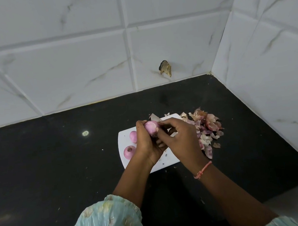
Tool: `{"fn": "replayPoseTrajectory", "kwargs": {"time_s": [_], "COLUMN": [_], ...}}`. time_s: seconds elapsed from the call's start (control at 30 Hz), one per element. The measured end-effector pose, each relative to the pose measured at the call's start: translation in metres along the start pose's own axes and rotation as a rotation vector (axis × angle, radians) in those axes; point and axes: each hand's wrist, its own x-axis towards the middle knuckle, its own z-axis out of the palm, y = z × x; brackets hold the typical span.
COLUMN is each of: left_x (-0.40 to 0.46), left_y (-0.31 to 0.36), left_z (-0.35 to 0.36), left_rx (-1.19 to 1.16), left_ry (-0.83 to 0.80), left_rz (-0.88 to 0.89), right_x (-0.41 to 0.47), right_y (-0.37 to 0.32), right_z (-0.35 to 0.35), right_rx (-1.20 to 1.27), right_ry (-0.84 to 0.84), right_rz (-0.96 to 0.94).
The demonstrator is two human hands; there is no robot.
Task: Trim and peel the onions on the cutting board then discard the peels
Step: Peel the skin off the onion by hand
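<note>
- The left hand [145, 141] holds a pink onion [151, 128] up over the white cutting board [124, 137], with its fingers curled around it.
- The right hand [178, 137] pinches the side of that onion.
- Two more peeled onions [129, 151] sit on the board's left side.
- A pile of peels [206, 128] lies on the black counter [57, 160], just right of the board.

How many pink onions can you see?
3. One peeled pink onion is held in both hands; two more pink onions lie on the white cutting board, one behind the other. Hands may hide others.
</note>
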Motion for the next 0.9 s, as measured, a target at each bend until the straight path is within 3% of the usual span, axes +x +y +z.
{"fn": "replayPoseTrajectory", "kwargs": {"time_s": [0.4,0.7,0.9], "left_x": [-0.004,-0.007,-0.008], "left_y": [0.002,0.0,0.002], "left_z": [0.002,0.006,0.004], "left_rx": [0.047,0.096,0.076], "left_ry": [0.058,0.116,0.148], "left_rz": [0.033,0.035,0.079], "right_x": [0.0,-0.001,-0.004], "right_y": [-0.005,0.005,0.005], "right_z": [0.0,0.008,0.006], "right_rx": [0.066,-0.281,-0.158], "right_ry": [0.001,-0.014,-0.024], "right_rz": [0.06,-0.148,-0.156]}}
